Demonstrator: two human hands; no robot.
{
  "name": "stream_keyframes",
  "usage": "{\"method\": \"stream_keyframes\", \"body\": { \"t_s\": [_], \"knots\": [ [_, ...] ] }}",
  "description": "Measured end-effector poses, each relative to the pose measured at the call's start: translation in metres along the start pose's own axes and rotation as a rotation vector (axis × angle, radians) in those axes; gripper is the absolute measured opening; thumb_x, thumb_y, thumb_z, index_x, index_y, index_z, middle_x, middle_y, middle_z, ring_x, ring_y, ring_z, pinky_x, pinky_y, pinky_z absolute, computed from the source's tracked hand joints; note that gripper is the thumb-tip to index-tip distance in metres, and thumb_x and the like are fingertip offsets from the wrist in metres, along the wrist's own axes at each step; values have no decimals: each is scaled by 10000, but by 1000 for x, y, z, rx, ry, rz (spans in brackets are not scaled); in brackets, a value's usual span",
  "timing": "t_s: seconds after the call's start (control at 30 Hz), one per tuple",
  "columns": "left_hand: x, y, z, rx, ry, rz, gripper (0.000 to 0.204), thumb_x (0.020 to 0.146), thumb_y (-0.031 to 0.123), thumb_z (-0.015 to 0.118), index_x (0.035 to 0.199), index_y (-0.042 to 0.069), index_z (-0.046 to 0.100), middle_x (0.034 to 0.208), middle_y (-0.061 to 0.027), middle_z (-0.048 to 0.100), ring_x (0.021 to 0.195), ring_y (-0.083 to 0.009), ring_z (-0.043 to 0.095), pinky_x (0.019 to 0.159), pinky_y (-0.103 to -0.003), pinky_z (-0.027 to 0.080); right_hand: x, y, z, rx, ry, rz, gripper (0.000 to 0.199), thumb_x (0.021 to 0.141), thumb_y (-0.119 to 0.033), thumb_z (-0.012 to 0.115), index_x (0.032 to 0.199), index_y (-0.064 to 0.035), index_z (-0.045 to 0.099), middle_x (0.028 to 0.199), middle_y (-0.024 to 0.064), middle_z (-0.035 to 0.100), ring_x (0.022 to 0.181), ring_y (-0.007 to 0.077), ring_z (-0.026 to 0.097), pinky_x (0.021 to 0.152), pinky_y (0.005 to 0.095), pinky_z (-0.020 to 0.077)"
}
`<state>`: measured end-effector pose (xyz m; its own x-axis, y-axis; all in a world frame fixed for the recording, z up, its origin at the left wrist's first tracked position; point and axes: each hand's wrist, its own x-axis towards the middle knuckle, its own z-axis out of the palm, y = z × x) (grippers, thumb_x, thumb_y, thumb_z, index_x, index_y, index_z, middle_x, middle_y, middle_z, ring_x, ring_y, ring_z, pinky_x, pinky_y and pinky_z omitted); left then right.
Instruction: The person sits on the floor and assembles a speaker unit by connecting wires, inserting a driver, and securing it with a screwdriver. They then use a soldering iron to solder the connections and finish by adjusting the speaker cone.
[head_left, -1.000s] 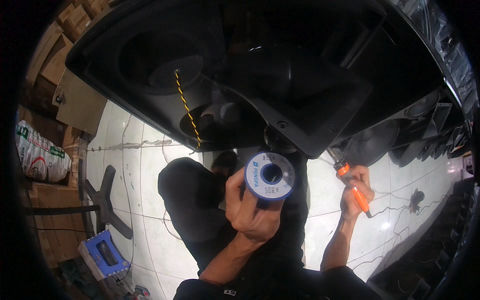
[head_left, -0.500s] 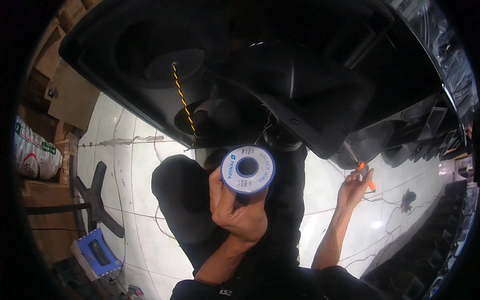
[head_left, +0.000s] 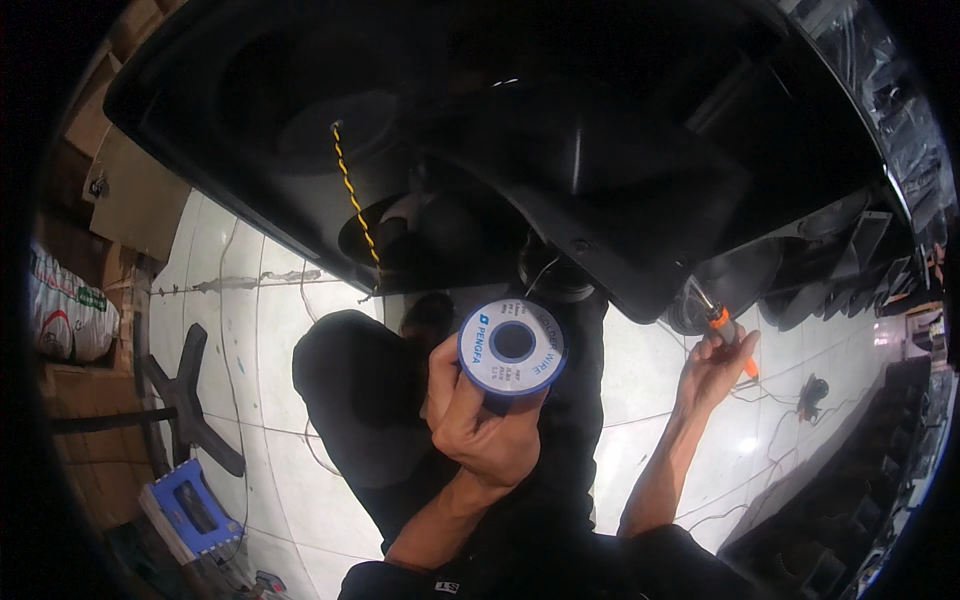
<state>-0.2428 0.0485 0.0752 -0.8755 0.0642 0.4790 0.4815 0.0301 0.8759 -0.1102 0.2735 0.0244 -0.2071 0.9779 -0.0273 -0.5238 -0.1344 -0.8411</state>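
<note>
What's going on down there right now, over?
Left hand grips solder spool. Right hand holds orange-handled iron, tip up toward black speaker housing. Nothing between them.

Single head view, fisheye, looking steeply down past a large black speaker housing (head_left: 560, 150) onto the white tiled floor (head_left: 250, 330). Close range: both forearms enter from the lower edge. Rim is dark and bent, so edge detail is probably unreliable.
</note>
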Motion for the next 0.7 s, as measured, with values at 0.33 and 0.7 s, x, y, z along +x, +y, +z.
{"method": "stream_keyframes", "body": {
  "t_s": [0.33, 0.7],
  "knots": [
    [-5, 12, 18, 80, -127, 79, 379, 664, 25, 838, 1007, -67, 704, 1038, -160, 654, 875, -260, 673, 728, -300, 526, -13, 15, -1, 33, -51, 26, 571, 984, -513, 511, 1152, 31, 545, 674, 85, 565, 468, 177, 559, 422, 318, 534],
    [-2, 24, 32, 257, -107, 60, 297, 713, -25, 807, 987, -60, 700, 972, -141, 660, 870, -250, 669, 738, -296, 501, -26, 27, 14, 117, -128, 144, 270, 953, -222, 597, 971, 44, 563, 596, 120, 552, 396, 192, 530, 380, 303, 506]
  ]
}}
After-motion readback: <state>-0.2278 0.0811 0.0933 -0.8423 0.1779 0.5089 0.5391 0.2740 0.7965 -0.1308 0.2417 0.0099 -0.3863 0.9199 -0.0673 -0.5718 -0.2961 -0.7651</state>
